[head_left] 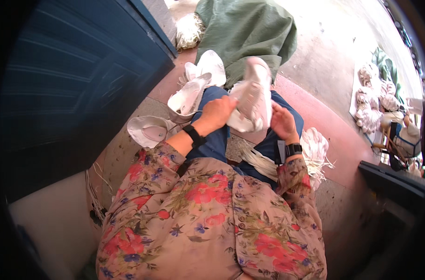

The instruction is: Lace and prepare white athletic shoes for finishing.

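Note:
A white shoe with a pale pink toe stands over my knees, its toe pointing away from me; it is slightly blurred. At its left side is my left hand, fingers curled closed by the shoe's edge; what they pinch is too small to make out. My right hand is by the shoe's right side, palm turned up toward it, its fingers stretched out. Across my right thigh lies a bunch of whitish flat laces. Left of my legs are more white shoe uppers, and one upper rests beside my left wrist.
A dark blue door stands close on the left. Ahead, a green sheet covers something, with a white bundle beside it. Another white bundle is by my right knee. White bundles lie on the floor farther right.

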Demonstrator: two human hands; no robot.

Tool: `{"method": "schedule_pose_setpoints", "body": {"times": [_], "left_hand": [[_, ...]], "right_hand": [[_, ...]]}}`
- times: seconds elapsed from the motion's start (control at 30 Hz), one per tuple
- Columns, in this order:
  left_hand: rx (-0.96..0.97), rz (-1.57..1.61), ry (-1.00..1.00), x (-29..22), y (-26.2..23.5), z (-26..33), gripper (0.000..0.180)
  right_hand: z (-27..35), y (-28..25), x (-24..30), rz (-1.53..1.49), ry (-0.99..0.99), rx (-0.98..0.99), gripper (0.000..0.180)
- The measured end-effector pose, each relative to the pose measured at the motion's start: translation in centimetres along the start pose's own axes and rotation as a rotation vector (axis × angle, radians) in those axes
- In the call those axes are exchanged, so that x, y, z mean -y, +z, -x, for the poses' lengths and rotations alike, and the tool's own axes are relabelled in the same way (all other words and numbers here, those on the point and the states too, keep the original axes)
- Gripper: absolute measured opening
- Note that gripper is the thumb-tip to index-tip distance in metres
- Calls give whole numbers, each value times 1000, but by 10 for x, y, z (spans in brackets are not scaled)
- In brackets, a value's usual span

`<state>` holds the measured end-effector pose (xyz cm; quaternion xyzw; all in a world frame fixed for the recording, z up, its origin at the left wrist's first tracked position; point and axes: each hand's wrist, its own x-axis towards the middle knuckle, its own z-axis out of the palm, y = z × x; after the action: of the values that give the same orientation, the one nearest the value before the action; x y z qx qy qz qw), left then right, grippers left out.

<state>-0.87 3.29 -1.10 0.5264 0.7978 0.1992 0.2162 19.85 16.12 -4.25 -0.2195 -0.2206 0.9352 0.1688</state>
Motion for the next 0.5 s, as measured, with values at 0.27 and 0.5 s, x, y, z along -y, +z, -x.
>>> {"method": "schedule_pose_setpoints", "body": {"times": [0.27, 0.5], "left_hand": [[-205, 4, -67, 48, 12, -21, 29], [-163, -200, -19, 14, 11, -11, 16]], "right_hand": [[-74, -60, -12, 1759, -332, -306, 67], [-113, -146, -74, 1896, -323, -155, 62]]}}
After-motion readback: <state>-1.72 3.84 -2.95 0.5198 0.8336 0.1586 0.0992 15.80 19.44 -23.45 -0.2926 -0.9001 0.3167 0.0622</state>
